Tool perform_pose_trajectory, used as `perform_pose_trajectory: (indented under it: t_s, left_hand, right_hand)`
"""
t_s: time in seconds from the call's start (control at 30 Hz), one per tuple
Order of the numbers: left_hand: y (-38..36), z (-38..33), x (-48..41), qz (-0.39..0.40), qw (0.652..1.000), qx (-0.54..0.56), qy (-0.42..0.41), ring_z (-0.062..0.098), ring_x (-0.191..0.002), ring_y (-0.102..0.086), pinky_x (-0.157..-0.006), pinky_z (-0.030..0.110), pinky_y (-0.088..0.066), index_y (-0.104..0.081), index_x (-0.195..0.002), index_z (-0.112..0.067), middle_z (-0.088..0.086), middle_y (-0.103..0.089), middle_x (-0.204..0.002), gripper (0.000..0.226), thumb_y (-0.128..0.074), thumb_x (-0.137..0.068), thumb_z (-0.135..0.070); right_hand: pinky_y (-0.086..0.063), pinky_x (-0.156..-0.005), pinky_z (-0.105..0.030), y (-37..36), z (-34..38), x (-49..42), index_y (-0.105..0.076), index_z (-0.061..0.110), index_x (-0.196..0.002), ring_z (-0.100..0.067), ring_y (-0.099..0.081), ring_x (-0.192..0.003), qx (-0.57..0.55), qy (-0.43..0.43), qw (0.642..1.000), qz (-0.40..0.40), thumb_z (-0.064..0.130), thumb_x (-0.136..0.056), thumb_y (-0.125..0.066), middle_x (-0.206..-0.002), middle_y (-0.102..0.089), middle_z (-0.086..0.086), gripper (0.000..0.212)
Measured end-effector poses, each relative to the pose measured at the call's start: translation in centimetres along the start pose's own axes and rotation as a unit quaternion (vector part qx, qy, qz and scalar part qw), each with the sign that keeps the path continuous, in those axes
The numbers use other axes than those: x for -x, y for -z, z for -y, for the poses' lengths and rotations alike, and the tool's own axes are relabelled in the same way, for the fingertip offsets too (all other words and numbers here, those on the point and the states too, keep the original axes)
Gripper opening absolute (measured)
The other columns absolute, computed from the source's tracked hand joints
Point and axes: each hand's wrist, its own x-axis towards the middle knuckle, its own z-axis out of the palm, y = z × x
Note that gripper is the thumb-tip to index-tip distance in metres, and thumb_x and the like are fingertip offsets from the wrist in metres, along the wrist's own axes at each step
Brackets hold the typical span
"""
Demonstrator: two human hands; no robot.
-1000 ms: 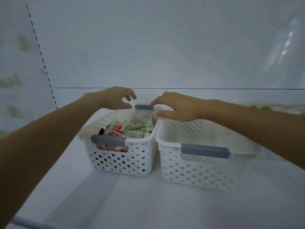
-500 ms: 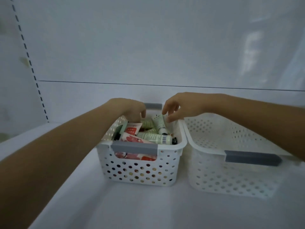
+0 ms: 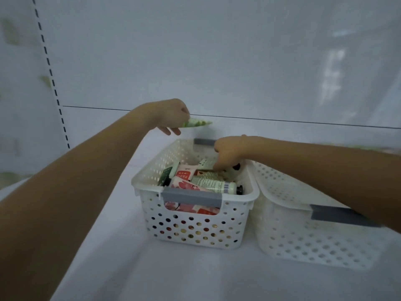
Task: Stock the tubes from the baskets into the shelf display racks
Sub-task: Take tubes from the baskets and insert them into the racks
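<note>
Fingers of the left hand (image 3: 171,116) pinch a green tube (image 3: 198,123) in the air, above and behind the left basket (image 3: 195,227). That white basket stands on the shelf (image 3: 104,257) and holds a heap of pink and green tubes (image 3: 208,184). The right hand (image 3: 227,152) reaches down among them, fingers curled; whether it grips one cannot be told. The right basket (image 3: 303,242) stands just beside.
</note>
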Motion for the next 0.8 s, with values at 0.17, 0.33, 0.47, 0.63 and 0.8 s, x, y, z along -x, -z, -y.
perform_pose_trajectory:
  t_s: [0.17,0.33,0.47,0.63,0.8]
  left_hand:
    - [0.3,-0.9,0.7,-0.057,0.968,0.23,0.083,0.012,-0.054,-0.047,-0.046,0.018,-0.042,-0.051,-0.102,-0.009,0.006,-0.057,-0.076,0.022,-0.03,-0.099,-0.014]
    - [0.2,-3.7,1.5,-0.039,0.898,0.421,0.122,0.009,-0.052,-0.04,-0.042,0.016,-0.039,-0.052,-0.092,-0.01,0.006,-0.052,-0.075,0.026,-0.042,-0.098,-0.033]
    - [-1.6,-7.3,1.6,-0.053,0.911,0.394,0.108,0.008,-0.053,-0.047,-0.041,0.014,-0.043,-0.05,-0.107,-0.009,0.004,-0.056,-0.078,0.019,-0.048,-0.096,-0.024]
    - [-4.4,-13.4,1.1,-0.044,0.924,0.369,0.084,0.009,-0.058,-0.05,-0.054,0.021,-0.044,-0.046,-0.111,-0.015,0.003,-0.065,-0.081,0.018,-0.038,-0.098,-0.025]
    - [-8.2,-19.8,0.9,-0.018,0.92,0.389,0.054,0.017,-0.067,-0.059,-0.051,0.024,-0.051,-0.047,-0.104,-0.008,0.008,-0.059,-0.084,0.012,-0.042,-0.094,-0.012]
  right_hand:
    - [-0.051,-0.062,-0.027,3.1,-2.7,1.6,-0.061,0.004,-0.082,-0.017,-0.051,-0.064,-0.217,-0.02,0.973,-0.077,0.029,-0.085,-0.053,-0.079,-0.06,-0.009,0.026]
    - [-0.046,-0.046,-0.019,3.5,-6.5,4.1,-0.053,0.006,-0.089,-0.013,-0.052,-0.05,-0.576,-0.036,0.813,-0.072,0.015,-0.087,-0.036,-0.083,-0.064,-0.009,0.019]
    - [-0.034,-0.042,-0.017,2.4,-10.4,6.7,-0.053,0.003,-0.093,-0.012,-0.043,-0.042,-0.719,-0.011,0.693,-0.055,0.012,-0.086,-0.026,-0.065,-0.058,-0.007,0.03]
    - [-0.04,-0.041,-0.017,0.7,-15.9,10.5,-0.056,0.014,-0.09,-0.007,-0.047,-0.043,-0.721,0.008,0.687,-0.09,0.039,-0.093,-0.05,-0.062,-0.058,0.001,0.025]
    - [-0.046,-0.051,-0.02,-0.8,-22.0,14.6,-0.058,0.014,-0.096,-0.007,-0.052,-0.049,-0.7,-0.009,0.692,-0.175,0.034,-0.094,-0.051,-0.071,-0.071,0.003,0.021]
